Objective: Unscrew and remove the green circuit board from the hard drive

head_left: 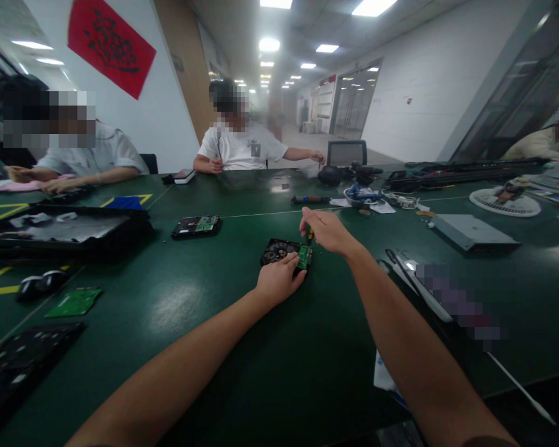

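A black hard drive with a green circuit board lies on the dark green table ahead of me. My left hand rests on its near edge, fingers spread over the drive and board. Above the board's right side, my right hand is closed around a screwdriver with a black and yellow handle, held upright. The screwdriver's tip is too small to make out. A second drive sits farther back to the left, touched by neither hand.
Left are a black tray, a loose green board and a black panel. Right are a grey metal box, a white fan-like disc and cables. People sit across the table.
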{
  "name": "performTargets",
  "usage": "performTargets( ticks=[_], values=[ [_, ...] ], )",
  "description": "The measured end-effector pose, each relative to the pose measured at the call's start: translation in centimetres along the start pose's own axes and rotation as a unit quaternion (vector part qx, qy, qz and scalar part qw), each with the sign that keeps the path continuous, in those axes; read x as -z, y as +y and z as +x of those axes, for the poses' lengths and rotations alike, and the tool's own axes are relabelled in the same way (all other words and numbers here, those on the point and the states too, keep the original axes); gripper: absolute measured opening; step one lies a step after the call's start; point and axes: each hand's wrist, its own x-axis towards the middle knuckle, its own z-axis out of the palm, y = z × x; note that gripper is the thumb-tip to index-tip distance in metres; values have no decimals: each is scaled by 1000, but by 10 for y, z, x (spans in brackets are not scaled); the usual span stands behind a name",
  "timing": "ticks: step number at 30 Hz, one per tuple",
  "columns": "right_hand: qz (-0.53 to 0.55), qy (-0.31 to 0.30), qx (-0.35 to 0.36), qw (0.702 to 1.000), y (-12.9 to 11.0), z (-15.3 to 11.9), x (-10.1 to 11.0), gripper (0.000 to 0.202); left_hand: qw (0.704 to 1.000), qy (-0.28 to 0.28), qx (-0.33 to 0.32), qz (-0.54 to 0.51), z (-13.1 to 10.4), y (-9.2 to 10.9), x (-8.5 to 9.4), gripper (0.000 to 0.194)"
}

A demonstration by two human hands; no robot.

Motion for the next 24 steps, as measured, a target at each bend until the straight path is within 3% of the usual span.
performTargets(
  ticks=[7,9,11,13,15,24],
  values=[
    [152,-10,-11,988,11,3,-7,43,1000,9,-13,6,0,-1,-1,48],
    [282,-27,-37,958,11,3,-13,42,1000,13,-14,5,0,-1,-1,47],
    [407,-46,-64,910,9,2,-20,42,1000,16,-14,4,0,-1,-2,45],
    [480,-39,-78,873,10,1,-25,39,1000,16,-13,6,0,-2,-3,45],
    [513,-28,-79,854,12,2,-28,36,1000,19,-12,8,0,-2,-5,44],
    [512,22,-62,857,21,8,-30,28,999,28,-16,11,0,-3,-7,45]
  ],
)
